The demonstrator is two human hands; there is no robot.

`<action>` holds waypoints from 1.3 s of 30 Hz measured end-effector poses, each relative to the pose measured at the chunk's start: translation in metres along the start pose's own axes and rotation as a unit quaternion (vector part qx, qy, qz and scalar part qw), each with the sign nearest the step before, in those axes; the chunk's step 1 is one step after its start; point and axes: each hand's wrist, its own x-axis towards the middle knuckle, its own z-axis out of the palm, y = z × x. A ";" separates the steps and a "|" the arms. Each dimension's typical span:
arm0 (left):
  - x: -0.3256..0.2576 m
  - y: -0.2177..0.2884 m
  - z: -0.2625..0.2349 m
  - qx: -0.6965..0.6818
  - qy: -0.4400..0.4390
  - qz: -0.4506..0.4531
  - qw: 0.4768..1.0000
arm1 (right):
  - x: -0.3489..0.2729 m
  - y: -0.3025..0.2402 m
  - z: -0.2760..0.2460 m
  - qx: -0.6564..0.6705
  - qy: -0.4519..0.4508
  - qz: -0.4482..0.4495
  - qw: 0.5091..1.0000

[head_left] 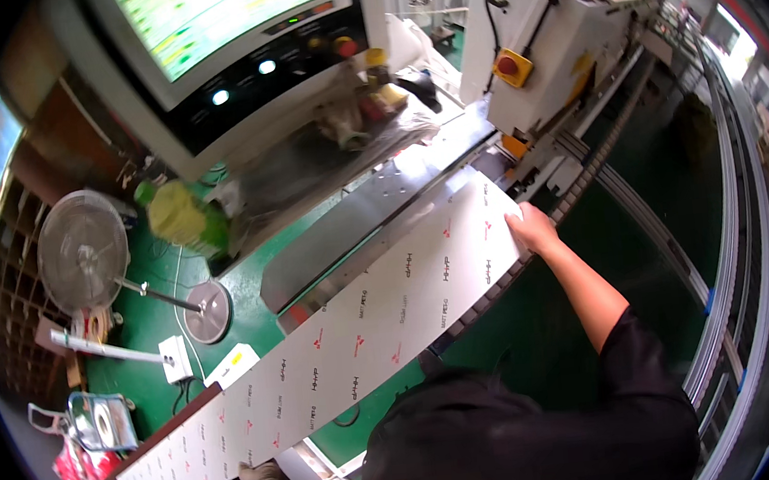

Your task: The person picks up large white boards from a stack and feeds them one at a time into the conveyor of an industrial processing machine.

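Note:
A long white panel covered in printed protective film lies slantwise from lower left to upper right across the machine's feed table. My right hand is stretched out on the panel's far end, close to the machine's intake, with the fingers over its corner. My left hand wears a light glove and grips the panel's near edge at lower left. My dark shirt hides the space between my arms.
A white machine housing with a red stop button on a yellow box stands beyond the panel. A monitor sits above the control desk. A pedestal fan, a power strip and a tape roll are on the green floor at left. A curved conveyor rail runs on the right.

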 end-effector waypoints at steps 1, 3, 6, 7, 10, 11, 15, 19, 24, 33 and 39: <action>-0.005 -0.006 0.007 0.006 0.015 -0.003 1.000 | 0.000 -0.006 -0.001 -0.097 0.014 -0.009 0.995; -0.011 -0.017 0.022 0.020 0.043 -0.013 0.999 | -0.002 0.006 0.013 -0.175 0.072 -0.089 0.978; -0.010 -0.022 0.022 0.032 0.054 -0.015 0.998 | -0.003 -0.021 0.020 -0.224 -0.004 -0.142 0.964; -0.006 -0.024 0.024 0.050 0.058 -0.014 0.997 | 0.000 -0.022 0.017 -0.216 -0.006 -0.155 0.964; -0.015 -0.042 0.047 0.066 0.090 -0.019 0.994 | 0.018 -0.020 0.012 -0.207 -0.005 -0.163 0.965; -0.016 -0.046 0.054 0.070 0.091 -0.023 0.993 | 0.025 -0.020 0.012 -0.212 -0.004 -0.161 0.964; -0.020 -0.051 0.062 0.078 0.088 -0.019 0.993 | 0.043 -0.031 0.019 -0.228 -0.006 -0.163 0.960; -0.022 -0.065 0.056 0.097 0.001 -0.005 0.995 | 0.042 -0.041 0.020 -0.257 -0.018 -0.140 0.956; -0.021 -0.072 0.048 0.085 -0.070 0.016 0.994 | 0.032 -0.027 0.024 -0.230 0.045 -0.189 0.954; -0.023 -0.043 0.031 0.137 -0.051 0.114 0.983 | -0.003 -0.037 0.064 -0.138 0.137 -0.197 0.961; 0.020 0.018 -0.007 0.017 -0.053 0.120 0.991 | -0.053 -0.048 0.074 -0.150 0.126 -0.224 0.955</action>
